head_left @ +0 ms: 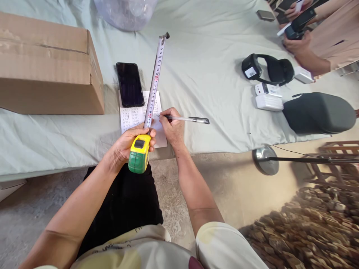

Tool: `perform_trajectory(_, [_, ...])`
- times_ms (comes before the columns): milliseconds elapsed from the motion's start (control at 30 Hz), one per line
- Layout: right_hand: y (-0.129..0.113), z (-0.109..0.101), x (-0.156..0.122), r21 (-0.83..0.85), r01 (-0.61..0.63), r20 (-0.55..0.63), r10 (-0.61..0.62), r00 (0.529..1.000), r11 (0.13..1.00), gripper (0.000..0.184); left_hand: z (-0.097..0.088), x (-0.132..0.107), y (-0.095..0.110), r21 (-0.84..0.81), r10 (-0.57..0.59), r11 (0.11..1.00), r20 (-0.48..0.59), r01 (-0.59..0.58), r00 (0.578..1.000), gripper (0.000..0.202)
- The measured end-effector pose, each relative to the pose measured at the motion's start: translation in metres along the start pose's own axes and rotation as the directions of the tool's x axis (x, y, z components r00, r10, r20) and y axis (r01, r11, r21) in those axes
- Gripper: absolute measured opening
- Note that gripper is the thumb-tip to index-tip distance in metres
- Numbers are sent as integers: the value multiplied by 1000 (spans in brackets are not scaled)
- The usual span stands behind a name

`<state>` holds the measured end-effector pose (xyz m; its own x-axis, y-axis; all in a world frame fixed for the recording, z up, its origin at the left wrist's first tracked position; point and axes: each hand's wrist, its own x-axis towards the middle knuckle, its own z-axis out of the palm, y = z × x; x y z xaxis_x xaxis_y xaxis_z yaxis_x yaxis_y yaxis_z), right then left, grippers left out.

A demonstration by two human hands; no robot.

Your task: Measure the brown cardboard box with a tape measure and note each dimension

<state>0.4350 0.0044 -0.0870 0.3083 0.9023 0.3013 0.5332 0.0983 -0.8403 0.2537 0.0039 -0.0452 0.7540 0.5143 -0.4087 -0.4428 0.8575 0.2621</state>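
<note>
Head view shows me the left hand (123, 147) with its fingers closed around a yellow-and-green tape measure (139, 154) at the table (210, 74) edge, its blade (155, 74) stretched up over a written sheet of paper (131, 117) beside a black phone (129, 84), while the right hand (172, 129) fingers pinch a pen (186, 119) tip-down on that sheet.

Bright, soft daylight washes over my tabletop (213, 56), no harsh glare anywhere on it. The cardboard box (47, 63) drops a faint shadow to its right. Centre's crisp, the numbers on my tape (155, 74) read clean. Edges bow outward, and the wood pile (316, 224) bottom right smears soft.
</note>
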Motion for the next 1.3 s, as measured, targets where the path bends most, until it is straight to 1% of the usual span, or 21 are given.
perform_trajectory(400, [1,1,-1,-24,-11,-15,11,1000,1000,5,1,0,0,9,-10,1000,-20,10,1000,22])
perform_trajectory(600, [2,1,-1,-1,-13,-63,13,998,1000,6,0,0,0,3,1,1000,-20,-1,1000,26])
perform_trajectory(800, [1,1,-1,-29,-10,-47,8,999,1000,6,1,0,0,5,-10,1000,-27,11,1000,26])
perform_trajectory(1067, [1,1,-1,-21,12,-34,-13,999,1000,6,-1,0,0,11,-5,1000,-5,5,1000,25])
perform_trajectory(1300, [1,-1,-2,11,-17,-114,18,993,1000,7,-3,1,0,16,-1,1000,10,1,1000,28])
